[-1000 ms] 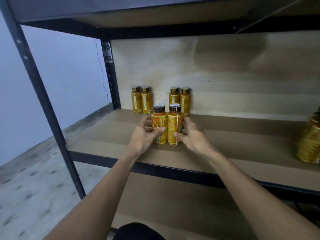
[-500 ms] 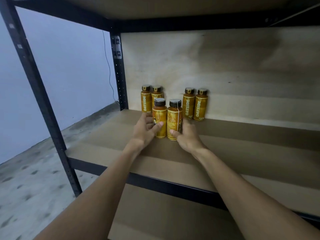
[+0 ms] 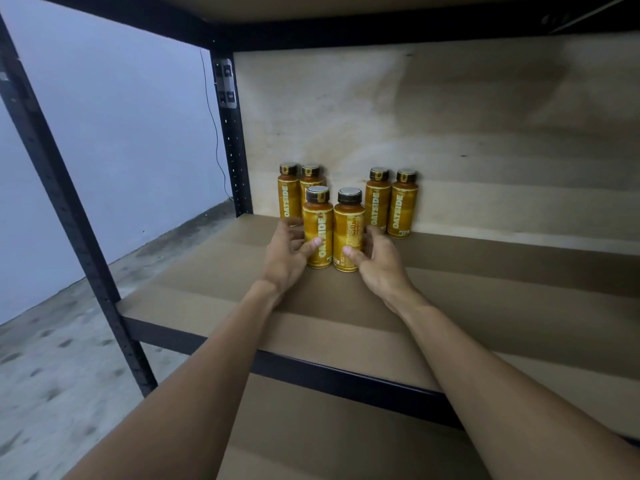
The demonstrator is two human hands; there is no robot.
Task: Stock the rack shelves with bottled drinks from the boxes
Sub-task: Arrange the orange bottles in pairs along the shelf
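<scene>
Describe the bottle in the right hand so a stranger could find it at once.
On the brown rack shelf, four amber bottles stand against the back panel and two more stand just in front. It is the right bottle of that front pair, gripped by the right hand. Unlike its neighbour, which shows the OATSIDE name, it turns fine print toward the camera.

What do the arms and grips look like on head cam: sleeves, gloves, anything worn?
Left forearm and right forearm are bare to the frame edge, no sleeves in view. Left grip and right grip: no gloves, no rings visible. No watch or band at either wrist, no markings.
</scene>
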